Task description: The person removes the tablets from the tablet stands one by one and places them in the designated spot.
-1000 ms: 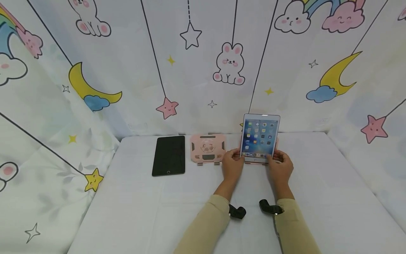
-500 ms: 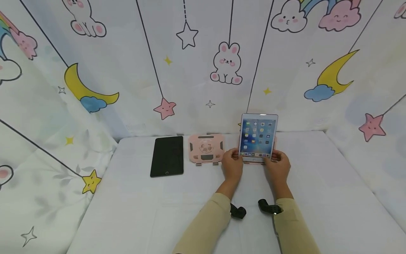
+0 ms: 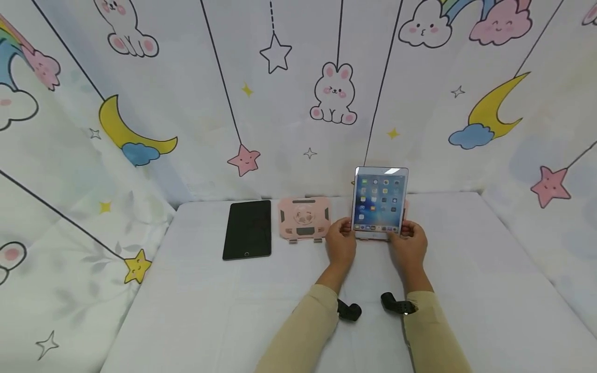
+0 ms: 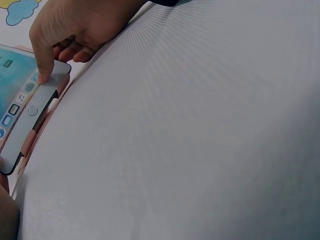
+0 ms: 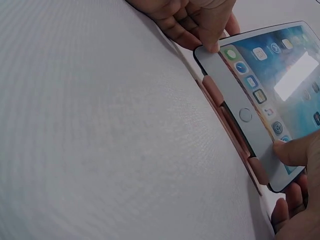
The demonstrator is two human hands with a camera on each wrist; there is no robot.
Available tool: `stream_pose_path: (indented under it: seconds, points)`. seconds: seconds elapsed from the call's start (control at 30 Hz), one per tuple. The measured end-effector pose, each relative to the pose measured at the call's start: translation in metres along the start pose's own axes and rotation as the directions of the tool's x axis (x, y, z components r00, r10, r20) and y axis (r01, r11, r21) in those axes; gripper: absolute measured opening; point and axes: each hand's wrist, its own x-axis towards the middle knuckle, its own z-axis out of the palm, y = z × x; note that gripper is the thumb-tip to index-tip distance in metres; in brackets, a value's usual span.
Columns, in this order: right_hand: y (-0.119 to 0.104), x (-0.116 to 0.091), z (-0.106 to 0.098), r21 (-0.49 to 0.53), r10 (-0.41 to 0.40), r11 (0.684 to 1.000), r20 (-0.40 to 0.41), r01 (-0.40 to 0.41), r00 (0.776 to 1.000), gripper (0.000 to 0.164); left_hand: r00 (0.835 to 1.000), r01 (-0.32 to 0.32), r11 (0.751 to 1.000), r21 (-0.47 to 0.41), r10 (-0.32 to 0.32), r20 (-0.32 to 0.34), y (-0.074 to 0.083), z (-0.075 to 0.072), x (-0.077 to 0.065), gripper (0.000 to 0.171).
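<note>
A white-framed tablet point(image 3: 380, 202) with its screen lit stands tilted back in the head view. Its bottom edge sits at the two lips of a pink stand point(image 5: 227, 125), mostly hidden behind it. My left hand point(image 3: 341, 243) holds the lower left corner, its thumb at the frame's edge in the right wrist view. At the lower right my right hand point(image 3: 410, 246) pinches the tablet, thumb point(image 5: 290, 151) on the front near the row of icons and fingers behind. Left of them lies a second pink stand point(image 3: 305, 217), flat, with a cut-out pattern.
A black tablet point(image 3: 247, 230) with its screen dark lies left of the second pink stand. All of it is on a white-covered table point(image 3: 280, 311). A printed cloth point(image 3: 289, 114) with rabbits, moons and stars hangs behind the table's back edge.
The lit tablet has shifted a little left and down against the stand's lips, and the glare along its top has grown. My right thumb has slid slightly left. Both hands keep their hold.
</note>
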Motion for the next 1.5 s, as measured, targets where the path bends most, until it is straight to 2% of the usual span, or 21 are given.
stream_pose_path:
  seconds: [0.17,0.5,0.87,1.03,1.27,1.5]
  points:
    - [0.0023,0.0002,-0.0029,0.000,0.000,1.000,0.003,0.000,1.000,0.047,1.000,-0.003,1.000,-0.014,0.003,0.017,0.0007,0.0001,-0.0009,0.037]
    - [0.0002,-0.0029,-0.0039,0.048,0.005,0.999,0.005,-0.005,1.000,0.045,1.000,-0.015,0.999,-0.033,0.015,-0.001,-0.0026,0.0020,-0.0018,0.032]
    - [-0.0017,-0.0020,-0.0092,0.102,-0.015,0.995,-0.008,0.016,1.000,0.044,1.000,0.015,0.999,-0.034,-0.014,0.027,0.0015,0.0011,-0.0025,0.029]
    - [-0.0001,-0.0044,-0.0101,0.116,-0.025,0.993,0.020,0.023,0.999,0.043,1.000,0.017,0.998,-0.054,-0.016,0.019,0.0013,-0.0015,-0.0053,0.031]
    - [-0.0008,-0.0035,-0.0092,0.129,0.008,0.992,0.060,-0.015,0.998,0.045,0.999,0.026,0.997,-0.079,-0.024,0.023,0.0015,-0.0043,-0.0065,0.036]
    - [0.0000,-0.0035,-0.0081,0.173,-0.042,0.984,0.046,0.033,0.998,0.045,1.000,0.021,0.993,-0.114,-0.019,0.014,-0.0017,-0.0050,-0.0057,0.036]
